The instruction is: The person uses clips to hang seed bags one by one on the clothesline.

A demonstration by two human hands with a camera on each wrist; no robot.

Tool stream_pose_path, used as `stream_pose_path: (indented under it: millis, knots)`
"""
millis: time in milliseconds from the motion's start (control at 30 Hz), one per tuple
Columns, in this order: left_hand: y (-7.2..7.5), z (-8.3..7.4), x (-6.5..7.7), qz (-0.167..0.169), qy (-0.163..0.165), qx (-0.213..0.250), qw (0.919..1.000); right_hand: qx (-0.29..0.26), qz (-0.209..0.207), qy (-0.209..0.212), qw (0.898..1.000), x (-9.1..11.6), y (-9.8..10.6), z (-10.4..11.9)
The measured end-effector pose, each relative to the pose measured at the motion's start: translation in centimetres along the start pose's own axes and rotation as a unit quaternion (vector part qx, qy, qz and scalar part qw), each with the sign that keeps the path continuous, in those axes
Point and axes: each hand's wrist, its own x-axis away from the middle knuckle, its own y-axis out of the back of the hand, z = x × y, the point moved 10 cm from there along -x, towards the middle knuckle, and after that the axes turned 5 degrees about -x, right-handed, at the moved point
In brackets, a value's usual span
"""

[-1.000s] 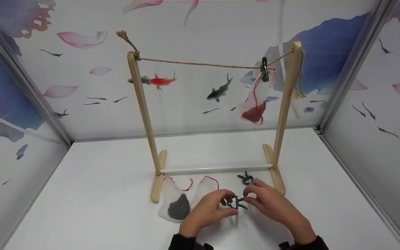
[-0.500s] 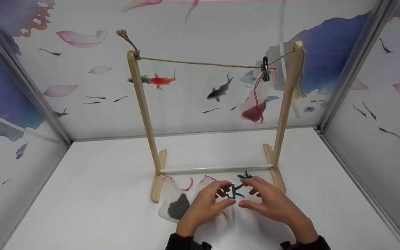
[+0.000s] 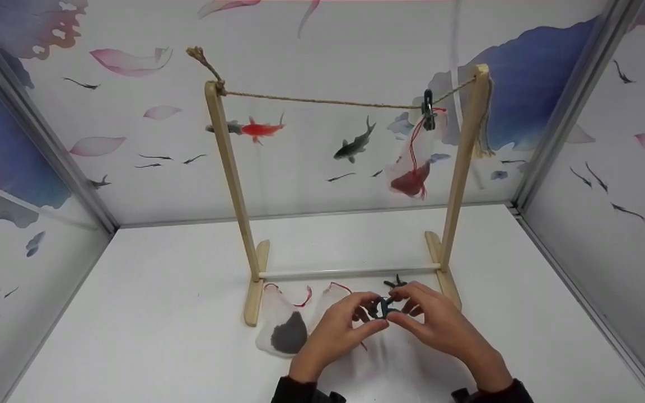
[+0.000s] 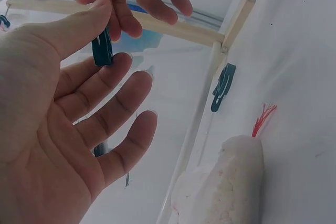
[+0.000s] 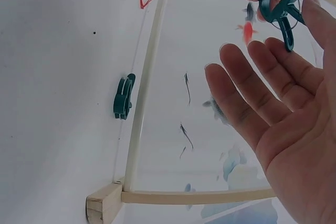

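A dark green spring clip (image 3: pixel 383 308) is held between both hands, close over the white table. My left hand (image 3: pixel 338 326) pinches its jaw end between thumb and forefinger. From the other side, the thumb and forefinger of my right hand (image 3: pixel 440 322) grip its two handles, which fork apart in the right wrist view. Another green clip (image 5: pixel 124 97) lies on the table just beyond the right hand. To the left lies a sheer drawstring bag (image 3: pixel 263 305) with dark grey contents. A second sheer bag (image 3: pixel 328 299) with a red cord is partly hidden behind my left hand.
A wooden frame (image 3: pixel 232 184) stands behind the hands, its posts joined by a white bar (image 3: pixel 345 273) low down. From its rope (image 3: pixel 322 102), a green clip (image 3: pixel 428 109) hangs a red-corded bag (image 3: pixel 410 182). Printed wall panels (image 3: pixel 311 184) enclose the table.
The right hand first came off the clip's handles and spread, then closed on them again. The left hand kept the clip while shifting slightly up, then right.
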Motion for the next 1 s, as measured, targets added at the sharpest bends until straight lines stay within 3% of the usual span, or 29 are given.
stream_pose_path:
  millis: [300,567,1000]
  knots:
    - [0.1,-0.3,0.0,-0.003,-0.013,0.030,0.9995,-0.028,-0.019,0.021,0.999,0.0,0.4,0.7]
    - [0.7,-0.8,0.0,-0.026,-0.040,0.033,0.9983,-0.064,-0.051,0.035,0.996,0.0,1.0,1.1]
    - [1.0,-1.0,0.1,-0.032,-0.050,0.032,0.9977,-0.092,-0.051,0.063,0.992,0.2,1.1,1.6]
